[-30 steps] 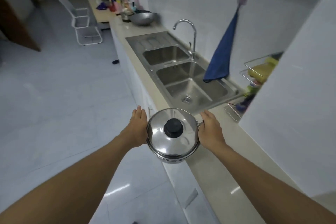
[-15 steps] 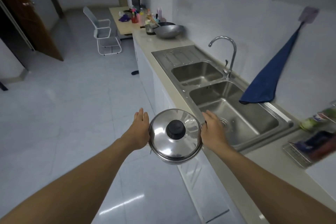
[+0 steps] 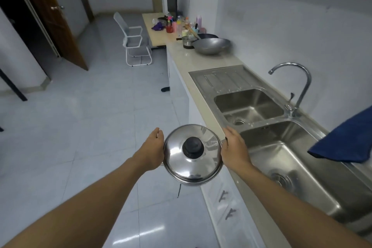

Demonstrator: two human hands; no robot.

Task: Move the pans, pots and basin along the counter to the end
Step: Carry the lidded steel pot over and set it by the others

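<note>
Carrying step: I hold the lidded pot [image 3: 193, 159] in the air, left hand [image 3: 153, 151] gripping its left side, right hand [image 3: 233, 151] gripping its right side, handles mostly hidden under my palms. The pot hangs over the floor just in front of the sink [image 3: 201, 78], off the counter [image 3: 181, 56] edge. A wok [image 3: 212, 45] and a small pot [image 3: 187, 41] sit beyond the sink's far end, so I judge that's the drop spot. Next: walk on past the sink, hold it level so the lid doesn't slide, set it down between sink and wok, let go
</note>
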